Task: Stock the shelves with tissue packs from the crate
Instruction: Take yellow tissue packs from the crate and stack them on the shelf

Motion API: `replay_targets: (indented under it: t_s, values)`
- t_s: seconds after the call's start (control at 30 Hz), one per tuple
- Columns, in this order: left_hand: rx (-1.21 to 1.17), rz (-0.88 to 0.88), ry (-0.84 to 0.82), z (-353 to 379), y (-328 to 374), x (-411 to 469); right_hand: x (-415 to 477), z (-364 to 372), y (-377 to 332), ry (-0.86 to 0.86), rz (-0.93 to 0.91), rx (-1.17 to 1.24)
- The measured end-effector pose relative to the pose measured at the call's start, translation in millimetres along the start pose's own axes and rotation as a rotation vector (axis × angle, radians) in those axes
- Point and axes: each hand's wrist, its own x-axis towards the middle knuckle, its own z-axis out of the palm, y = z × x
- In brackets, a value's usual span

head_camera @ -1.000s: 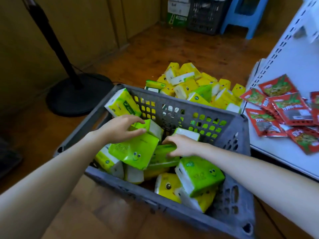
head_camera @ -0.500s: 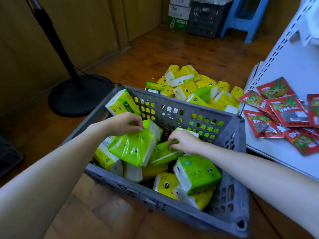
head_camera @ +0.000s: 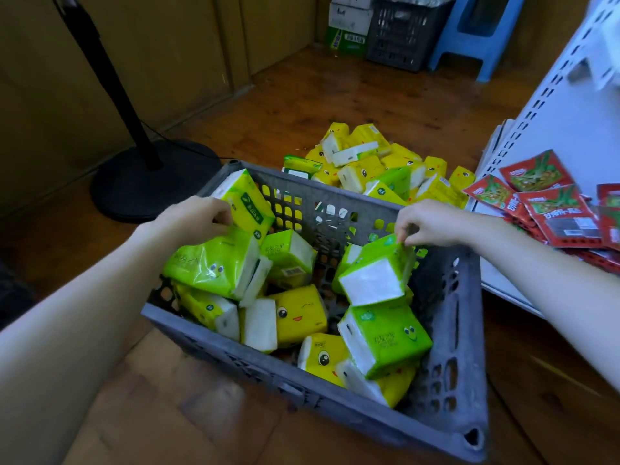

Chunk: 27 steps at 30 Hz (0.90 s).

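Our left hand [head_camera: 198,219] curls over the top of a green plastic-wrapped tissue pack with a cartoon face [head_camera: 214,263] and holds it at 9 o'clock in the grey plastic lattice crate [head_camera: 446,330]. Compared with half a second ago, that pack sits a little higher and further toward the crate's left wall.

Our right hand [head_camera: 432,223] pinches the top edge of a second green tissue pack [head_camera: 375,273] between thumb and fingertips at 2 o'clock in the crate. A moment ago this hand lay low among the packs. Now it is up at rim height and the pack hangs from it with its white end turned toward us. We cannot tell whether it still touches the green pack beneath it.

Loose yellow and green tissue packs [head_camera: 298,313] lie jumbled on the crate floor from 5 to 8 o'clock, much as before. A yellow-green pack [head_camera: 248,203] leans in the far corner at 11 o'clock.

Beyond the far wall, at 12 o'clock, a heap of yellow and green packs [head_camera: 379,162] lies on the brown wooden floor [head_camera: 335,95]. At 2 o'clock the white perforated metal shelf [head_camera: 570,129] bears red foil snack packets [head_camera: 543,203]. A black round stand base [head_camera: 151,182] sits at 10 o'clock.
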Motion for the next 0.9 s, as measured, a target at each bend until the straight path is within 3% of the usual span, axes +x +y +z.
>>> replay_targets:
  t_s: [0.1, 0.23, 0.33, 0.53, 0.7, 0.9]
  values:
    - [-0.034, 0.024, 0.133, -3, 12, 2, -9, -2, 13, -0.043, 0.053, -0.112]
    - [-0.129, 0.262, 0.177, -4, 49, 3, -18, 3, 7, -0.140, 0.076, -0.199]
    - [-0.178, 0.335, 0.106, 1, 67, 6, -18, 3, -6, -0.072, 0.054, -0.071]
    - [-0.191, 0.320, -0.008, 15, 74, 6, 11, 25, -64, 0.035, -0.036, 0.193]
    - [-0.057, 0.321, -0.092, 38, 72, 3, 52, 84, -109, -0.140, -0.009, 0.301]
    - [0.223, 0.375, -0.066, 51, 70, 5, 85, 122, -131, -0.360, 0.145, 0.195]
